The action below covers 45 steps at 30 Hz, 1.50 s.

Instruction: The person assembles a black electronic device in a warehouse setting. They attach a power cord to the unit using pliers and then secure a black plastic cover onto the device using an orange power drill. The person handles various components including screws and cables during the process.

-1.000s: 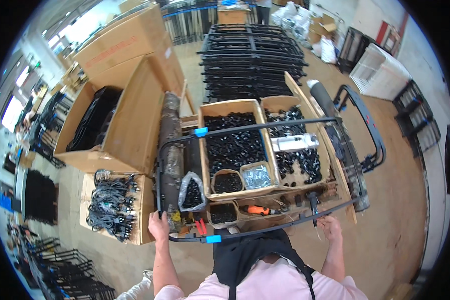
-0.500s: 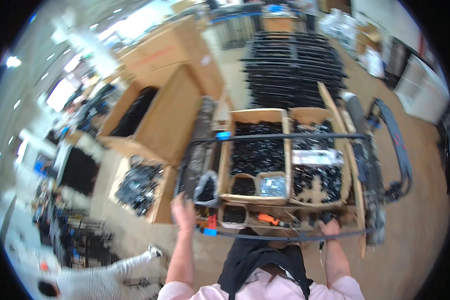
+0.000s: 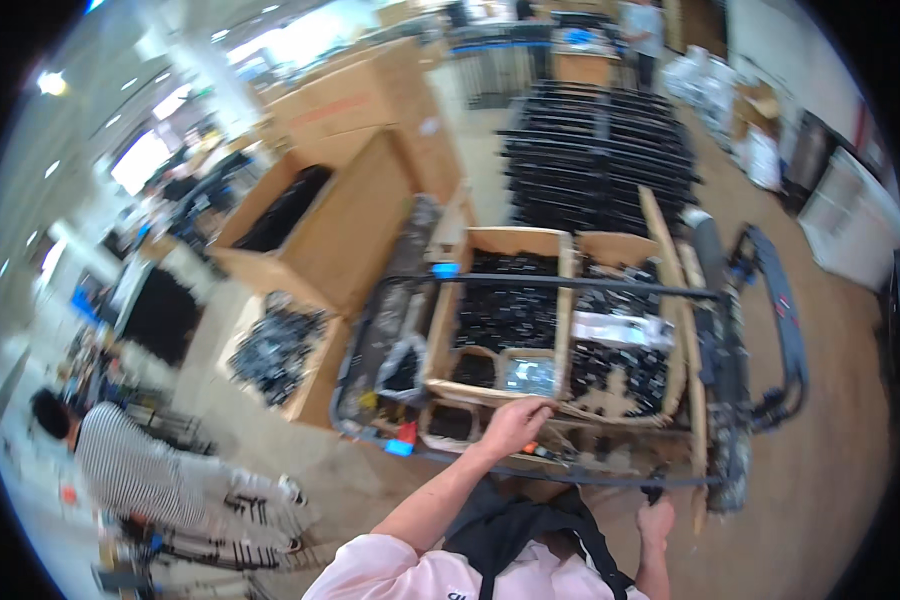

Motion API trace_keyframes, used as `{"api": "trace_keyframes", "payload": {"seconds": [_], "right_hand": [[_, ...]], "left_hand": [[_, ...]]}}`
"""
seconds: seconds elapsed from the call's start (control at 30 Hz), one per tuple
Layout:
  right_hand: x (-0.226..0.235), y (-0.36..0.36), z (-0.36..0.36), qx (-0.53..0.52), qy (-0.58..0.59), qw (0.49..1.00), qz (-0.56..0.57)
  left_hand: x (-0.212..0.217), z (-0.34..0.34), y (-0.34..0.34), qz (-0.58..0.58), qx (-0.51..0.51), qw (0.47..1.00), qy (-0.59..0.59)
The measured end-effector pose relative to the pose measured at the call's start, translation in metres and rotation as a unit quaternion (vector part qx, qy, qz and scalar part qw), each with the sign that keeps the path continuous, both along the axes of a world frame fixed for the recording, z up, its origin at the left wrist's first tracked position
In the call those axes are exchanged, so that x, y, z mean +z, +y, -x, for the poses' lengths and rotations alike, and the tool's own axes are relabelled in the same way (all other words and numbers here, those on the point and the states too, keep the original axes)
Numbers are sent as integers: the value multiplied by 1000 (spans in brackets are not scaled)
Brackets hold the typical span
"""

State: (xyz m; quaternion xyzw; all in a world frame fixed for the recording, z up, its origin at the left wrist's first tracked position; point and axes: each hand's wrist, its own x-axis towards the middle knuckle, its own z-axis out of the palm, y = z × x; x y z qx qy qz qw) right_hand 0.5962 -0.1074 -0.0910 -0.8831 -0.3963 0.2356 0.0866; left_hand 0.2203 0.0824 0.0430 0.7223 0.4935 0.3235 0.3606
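A black tubular frame lies across two open cardboard boxes filled with small black parts. My left hand reaches over the frame's near bar. Its curled fingers are at the rim of a small box holding a clear bag, and whether it grips anything is unclear. My right hand is closed around the frame's near bar at its lower right. Blue tape marks the frame's near left corner. An orange-handled tool lies just under my left hand, mostly hidden.
Large open cardboard boxes stand at the left, one low box full of black parts. Stacked black frames fill the floor behind. A person in a striped shirt bends at the lower left. A white cabinet stands at the right.
My left hand has let go of the frame's near left corner and moved right to the small box. My view has swung left. The right hand stays on the bar.
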Motion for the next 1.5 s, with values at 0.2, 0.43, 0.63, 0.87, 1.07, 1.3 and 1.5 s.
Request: {"api": "trace_keyframes", "payload": {"seconds": [0.2, 0.43, 0.63, 0.87, 1.07, 1.3, 1.5], "right_hand": [[85, -98, -27, -90, 147, 984, 42], [263, -96, -77, -164, 221, 961, 12], [317, -35, -109, -110, 108, 987, -41], [302, -1, -131, -72, 92, 993, -4], [293, 9, -140, -61, 99, 993, 3], [289, 10, -142, -57, 101, 993, 19], [283, 13, -144, -80, 129, 988, 42]], "left_hand": [[-12, -121, 12, 100, -98, 988, -70], [38, -309, -15, 171, -347, 909, -152], [69, -408, -45, 280, -515, 777, -229], [64, -424, -46, 377, -475, 763, -223], [56, -428, -43, 377, -444, 775, -245], [52, -429, -47, 345, -445, 791, -237], [52, -425, -46, 357, -427, 799, -228]]}}
